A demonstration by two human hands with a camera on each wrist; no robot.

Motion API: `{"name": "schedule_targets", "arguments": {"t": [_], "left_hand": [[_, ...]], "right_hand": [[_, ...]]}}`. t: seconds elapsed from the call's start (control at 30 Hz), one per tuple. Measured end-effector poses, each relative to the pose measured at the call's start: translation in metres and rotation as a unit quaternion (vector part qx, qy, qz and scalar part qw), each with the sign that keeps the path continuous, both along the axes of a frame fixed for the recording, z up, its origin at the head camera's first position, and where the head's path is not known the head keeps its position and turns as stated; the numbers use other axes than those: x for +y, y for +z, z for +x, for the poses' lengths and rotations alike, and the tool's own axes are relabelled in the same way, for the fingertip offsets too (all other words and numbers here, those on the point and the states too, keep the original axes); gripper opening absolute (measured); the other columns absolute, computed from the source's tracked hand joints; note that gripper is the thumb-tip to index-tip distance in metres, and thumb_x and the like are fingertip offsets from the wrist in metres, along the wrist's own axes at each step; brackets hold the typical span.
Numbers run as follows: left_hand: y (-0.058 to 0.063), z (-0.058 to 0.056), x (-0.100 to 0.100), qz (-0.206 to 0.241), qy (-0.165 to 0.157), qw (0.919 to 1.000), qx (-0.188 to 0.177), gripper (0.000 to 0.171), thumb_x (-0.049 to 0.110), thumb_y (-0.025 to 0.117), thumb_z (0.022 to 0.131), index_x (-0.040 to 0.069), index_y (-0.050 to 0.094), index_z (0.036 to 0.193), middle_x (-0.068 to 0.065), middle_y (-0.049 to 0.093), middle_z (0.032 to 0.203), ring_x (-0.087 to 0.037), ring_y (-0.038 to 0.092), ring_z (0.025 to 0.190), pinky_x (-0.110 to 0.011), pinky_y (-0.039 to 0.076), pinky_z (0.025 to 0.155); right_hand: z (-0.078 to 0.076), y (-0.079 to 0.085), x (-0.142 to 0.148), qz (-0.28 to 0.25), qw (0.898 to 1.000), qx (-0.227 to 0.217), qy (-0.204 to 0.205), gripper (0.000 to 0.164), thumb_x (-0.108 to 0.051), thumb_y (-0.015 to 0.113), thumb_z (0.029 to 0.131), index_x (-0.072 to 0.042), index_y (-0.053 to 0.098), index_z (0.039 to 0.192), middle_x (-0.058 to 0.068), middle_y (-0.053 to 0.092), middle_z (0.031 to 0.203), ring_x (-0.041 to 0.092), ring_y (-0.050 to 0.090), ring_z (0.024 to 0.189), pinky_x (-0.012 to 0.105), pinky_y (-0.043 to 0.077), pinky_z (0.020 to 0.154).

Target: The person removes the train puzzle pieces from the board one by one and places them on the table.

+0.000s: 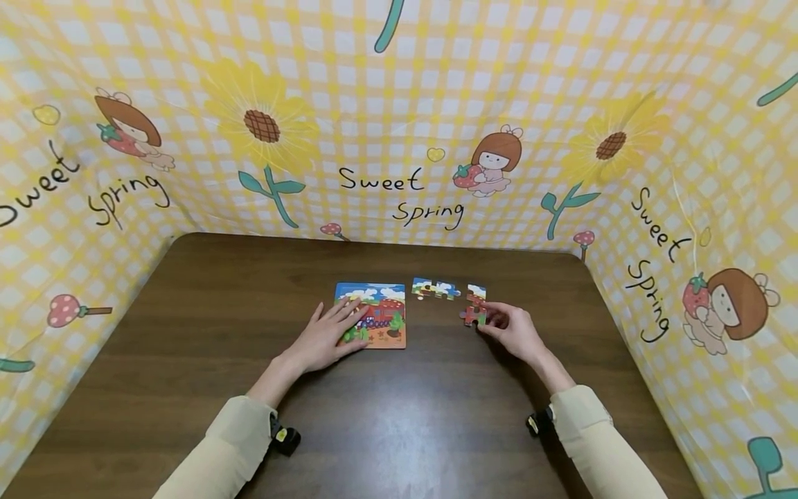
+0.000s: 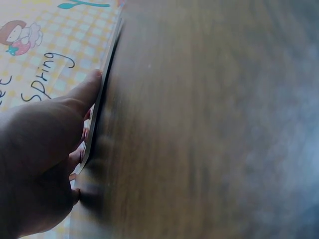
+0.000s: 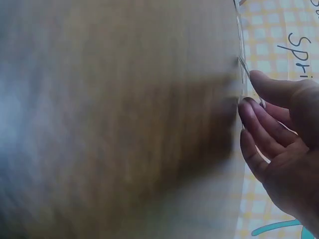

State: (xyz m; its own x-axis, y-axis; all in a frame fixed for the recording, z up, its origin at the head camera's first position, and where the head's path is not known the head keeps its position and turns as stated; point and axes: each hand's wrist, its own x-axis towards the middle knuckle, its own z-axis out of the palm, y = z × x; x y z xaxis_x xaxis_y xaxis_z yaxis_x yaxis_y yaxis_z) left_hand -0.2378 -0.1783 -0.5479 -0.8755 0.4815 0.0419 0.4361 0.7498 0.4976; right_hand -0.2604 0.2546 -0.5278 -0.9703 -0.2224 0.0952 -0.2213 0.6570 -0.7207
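The left hand (image 1: 324,338) lies with fingers spread across a square, brightly printed puzzle board (image 1: 386,339) on the brown wood-grained table (image 1: 399,423). To its right, the right hand (image 1: 516,331) pinches a tilted red jigsaw piece (image 1: 472,316) between thumb and fingers. The yellow-and-white checked cloth (image 1: 374,132) behind reads "Sweet Spring".
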Motion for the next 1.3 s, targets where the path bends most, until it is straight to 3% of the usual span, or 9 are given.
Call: {"name": "schedule_targets", "arguments": {"t": [0.13, 0.23, 0.33, 0.5, 0.9, 1.07, 1.3], "left_hand": [[-0.002, 0.002, 0.0, -0.003, 0.003, 1.0, -0.007, 0.077, 0.053, 0.065, 0.108, 0.017, 0.041, 0.172, -0.013, 0.032, 0.182, -0.044, 0.023, 0.171, -0.079, 0.005, 0.134], [0.002, 0.003, 0.002, -0.01, 0.001, 0.9999, -0.004, 0.076, 0.049, 0.067, 0.108, 0.015, 0.042, 0.171, -0.015, 0.033, 0.181, -0.045, 0.024, 0.17, -0.08, 0.008, 0.132], [0.006, 0.004, 0.004, -0.023, 0.001, 0.9997, 0.0, 0.075, 0.046, 0.068, 0.109, 0.014, 0.042, 0.171, -0.016, 0.034, 0.18, -0.045, 0.026, 0.169, -0.081, 0.01, 0.132], [0.008, 0.004, 0.005, -0.035, 0.005, 0.9994, 0.002, 0.073, 0.047, 0.065, 0.11, 0.015, 0.042, 0.171, -0.014, 0.034, 0.181, -0.043, 0.026, 0.17, -0.08, 0.012, 0.133], [0.007, 0.001, 0.006, -0.029, 0.006, 0.9996, 0.005, 0.073, 0.046, 0.067, 0.109, 0.014, 0.043, 0.171, -0.015, 0.034, 0.18, -0.044, 0.026, 0.17, -0.08, 0.012, 0.132], [0.007, 0.001, 0.006, -0.017, 0.004, 0.9998, 0.01, 0.074, 0.047, 0.068, 0.108, 0.013, 0.043, 0.17, -0.016, 0.035, 0.18, -0.045, 0.026, 0.169, -0.08, 0.011, 0.132], [-0.003, 0.001, 0.001, 0.007, 0.007, 1.0, 0.0, 0.079, 0.056, 0.066, 0.107, 0.018, 0.042, 0.171, -0.012, 0.032, 0.182, -0.044, 0.023, 0.17, -0.079, 0.005, 0.133]], "right_hand": [[-0.001, 0.0, 0.003, 0.049, 0.998, 0.034, 0.017, 0.043, -0.007, 0.086, 0.094, 0.005, 0.074, 0.134, 0.023, 0.077, 0.121, 0.035, 0.073, 0.105, 0.045, 0.062, 0.091], [-0.001, -0.002, 0.005, 0.071, 0.996, 0.05, 0.026, 0.043, -0.009, 0.087, 0.094, 0.004, 0.075, 0.133, 0.025, 0.073, 0.134, 0.044, 0.065, 0.125, 0.063, 0.053, 0.108], [-0.001, -0.005, 0.006, 0.077, 0.995, 0.056, 0.031, 0.043, -0.011, 0.087, 0.095, 0.004, 0.075, 0.133, 0.026, 0.068, 0.142, 0.049, 0.057, 0.137, 0.07, 0.045, 0.117], [-0.001, -0.01, 0.008, 0.076, 0.995, 0.059, 0.03, 0.042, -0.011, 0.086, 0.095, 0.004, 0.075, 0.133, 0.028, 0.064, 0.15, 0.054, 0.05, 0.146, 0.073, 0.041, 0.121], [-0.001, -0.01, 0.009, 0.076, 0.996, 0.046, 0.03, 0.042, -0.011, 0.085, 0.097, 0.003, 0.074, 0.135, 0.029, 0.058, 0.156, 0.056, 0.046, 0.149, 0.075, 0.039, 0.122], [-0.004, -0.007, 0.01, 0.061, 0.997, 0.046, 0.022, 0.048, -0.011, 0.085, 0.096, 0.004, 0.071, 0.14, 0.031, 0.059, 0.154, 0.058, 0.049, 0.147, 0.076, 0.039, 0.121], [-0.008, 0.0, 0.001, 0.03, 0.999, 0.044, 0.01, 0.054, -0.01, 0.083, 0.098, 0.006, 0.064, 0.146, 0.031, 0.061, 0.151, 0.054, 0.055, 0.145, 0.072, 0.043, 0.121]]}}
